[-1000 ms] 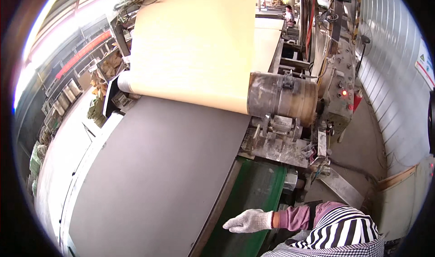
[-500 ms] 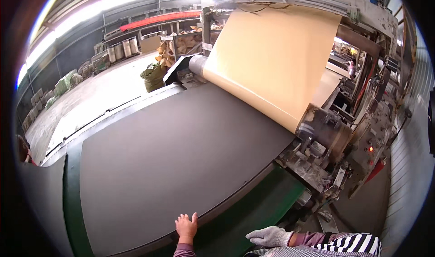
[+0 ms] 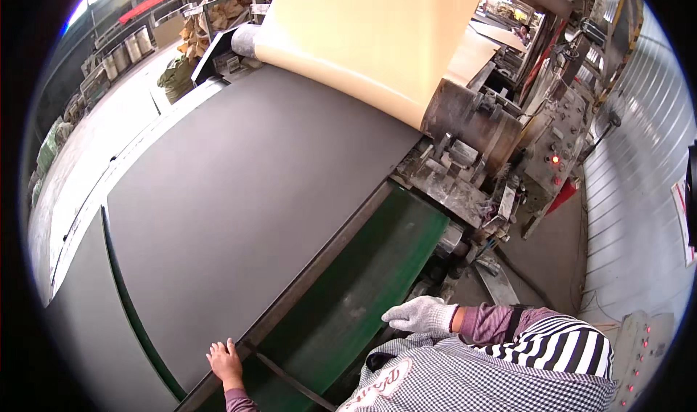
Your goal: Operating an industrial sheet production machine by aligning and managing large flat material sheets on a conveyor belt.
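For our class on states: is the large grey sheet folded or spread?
Spread. The large grey sheet lies flat, its surface smooth, with no fold showing.

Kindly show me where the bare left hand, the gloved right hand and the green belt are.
Left hand (image 3: 226,363): head view, back of hand.
Gloved right hand (image 3: 422,315): head view, middle of glove.
Green belt (image 3: 357,272): head view, bare surface.

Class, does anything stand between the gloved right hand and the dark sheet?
Nothing raised shows between the right hand and the dark sheet, only the flat green belt and a strip along the sheet's edge.
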Available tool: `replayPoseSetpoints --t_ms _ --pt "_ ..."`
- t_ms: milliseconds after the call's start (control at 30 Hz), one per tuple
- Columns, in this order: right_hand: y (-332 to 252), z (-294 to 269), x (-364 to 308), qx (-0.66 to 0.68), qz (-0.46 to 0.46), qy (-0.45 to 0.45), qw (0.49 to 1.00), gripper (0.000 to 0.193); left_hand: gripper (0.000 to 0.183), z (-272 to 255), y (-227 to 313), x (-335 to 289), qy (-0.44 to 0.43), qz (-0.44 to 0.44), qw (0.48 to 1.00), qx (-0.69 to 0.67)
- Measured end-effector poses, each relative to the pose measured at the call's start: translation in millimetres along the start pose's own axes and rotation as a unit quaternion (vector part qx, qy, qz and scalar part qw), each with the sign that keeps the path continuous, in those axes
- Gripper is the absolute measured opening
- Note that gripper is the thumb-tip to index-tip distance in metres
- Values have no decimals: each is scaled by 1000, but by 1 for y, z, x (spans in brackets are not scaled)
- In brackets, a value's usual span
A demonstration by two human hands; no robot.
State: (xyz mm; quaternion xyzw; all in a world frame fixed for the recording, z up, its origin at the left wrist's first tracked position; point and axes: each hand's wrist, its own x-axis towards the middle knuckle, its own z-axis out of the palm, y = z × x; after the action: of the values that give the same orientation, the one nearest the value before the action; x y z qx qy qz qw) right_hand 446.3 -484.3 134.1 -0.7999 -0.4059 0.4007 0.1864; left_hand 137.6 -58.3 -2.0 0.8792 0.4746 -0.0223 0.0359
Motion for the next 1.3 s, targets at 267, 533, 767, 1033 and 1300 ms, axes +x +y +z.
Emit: replayPoseSetpoints --t_ms 267,533,767,1033,1300 --pt "16 0 8 49 -61 105 991 27 43 -1 138 13 203 121 970 -57" --pt "-17 -25 85 -29 -170 212 962 19 27 -41 100 -3 214 68 937 -269" --pt "-127 23 227 -160 -400 160 888 36 26 -30 -10 -14 189 -7 970 -150" --pt "-144 26 319 -197 -70 152 966 18 28 -22 -86 -11 193 -162 958 -136" --pt "-46 -39 329 -330 -66 236 912 12 38 -17 -154 -29 147 -284 947 23"
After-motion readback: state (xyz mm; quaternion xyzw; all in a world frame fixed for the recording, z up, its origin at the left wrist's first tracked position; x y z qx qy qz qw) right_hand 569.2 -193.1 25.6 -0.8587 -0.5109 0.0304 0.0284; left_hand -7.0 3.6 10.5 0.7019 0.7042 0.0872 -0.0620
